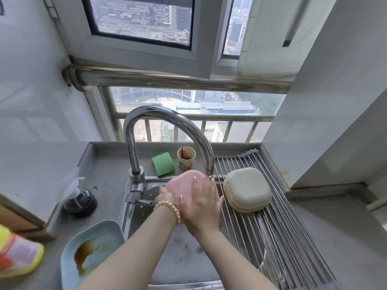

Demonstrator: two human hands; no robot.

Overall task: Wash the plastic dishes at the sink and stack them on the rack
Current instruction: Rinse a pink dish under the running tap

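No brand or readable writing is showing on anything here; the print on the paper cup (186, 162) is too faint to make out. The pink dish (186, 189) is sitting over the sink (134, 218), just under the faucet (167, 130) spout, held between 2 hands. The left hand (166, 195), wearing a bead bracelet (168, 209), is gripping the dish's left edge with curled fingers, while the right hand (202, 206) is lying flat on its face, fingers straight and spread. Both forearms are reaching in from the lower edge, nearly crossing. To the right, the rack (272, 227) is spanning the sink, carrying 2 upturned cream dishes (247, 189) stacked near its far end, with bare bars lying nearer. On the left counter, a stained blue dish (92, 248) is lying just beside the sink rim, and a green sponge (163, 166) is resting behind the faucet.
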